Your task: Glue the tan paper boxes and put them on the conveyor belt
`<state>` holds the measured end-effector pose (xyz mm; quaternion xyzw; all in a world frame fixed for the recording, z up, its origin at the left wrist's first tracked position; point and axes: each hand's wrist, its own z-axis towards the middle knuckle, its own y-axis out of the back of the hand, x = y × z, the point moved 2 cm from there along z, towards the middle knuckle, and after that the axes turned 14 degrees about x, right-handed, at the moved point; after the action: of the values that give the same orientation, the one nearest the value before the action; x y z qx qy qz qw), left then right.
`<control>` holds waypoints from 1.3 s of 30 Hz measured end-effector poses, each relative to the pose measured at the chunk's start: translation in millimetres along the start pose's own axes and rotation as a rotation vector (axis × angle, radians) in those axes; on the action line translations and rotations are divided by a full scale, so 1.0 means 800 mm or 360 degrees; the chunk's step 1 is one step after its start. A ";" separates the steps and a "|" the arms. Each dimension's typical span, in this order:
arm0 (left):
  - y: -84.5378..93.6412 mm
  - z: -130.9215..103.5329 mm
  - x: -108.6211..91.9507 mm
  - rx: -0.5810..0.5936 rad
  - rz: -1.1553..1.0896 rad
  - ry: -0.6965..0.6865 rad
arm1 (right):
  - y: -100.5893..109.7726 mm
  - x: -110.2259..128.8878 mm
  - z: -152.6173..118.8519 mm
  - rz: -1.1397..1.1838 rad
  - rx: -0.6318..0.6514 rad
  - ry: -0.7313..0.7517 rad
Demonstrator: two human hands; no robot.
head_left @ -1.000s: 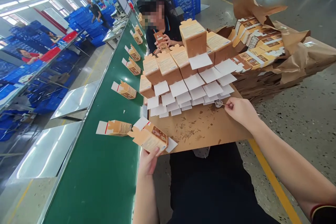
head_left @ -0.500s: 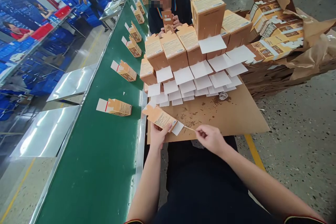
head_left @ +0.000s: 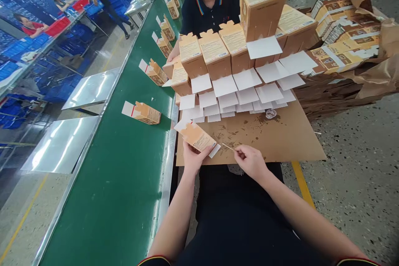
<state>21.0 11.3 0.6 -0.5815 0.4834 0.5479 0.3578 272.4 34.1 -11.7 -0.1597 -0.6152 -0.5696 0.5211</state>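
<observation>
My left hand is closed around a small orange-brown carton, tilted above the near left corner of the brown board. White flaps stick out at both of its ends. To its right, my right hand pinches a thin cotton swab. The swab's tip points at the carton's near flap and is apart from it. A small clear round dish sits farther back on the brown board, among dark wet-looking spots.
Stacked cartons with white flaps fill the back of the board. On the green conveyor belt at left lies a carton, with several more behind it. A co-worker is beyond the stack. Bundled flat cartons lie at right.
The swab has come away from the carton's near flap, and my left hand has turned the carton slightly. The co-worker has moved a carton from chest height to beside the belt.
</observation>
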 end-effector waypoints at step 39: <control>0.190 0.007 -0.039 -0.1010 0.0653 -0.0891 | 0.109 -0.039 -0.042 0.0050 -0.0455 -0.0418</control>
<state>-123.5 -19.7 47.9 -0.3845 0.2818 0.8637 0.1634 369.4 43.7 2.9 -0.3145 -0.5881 -0.6173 0.4172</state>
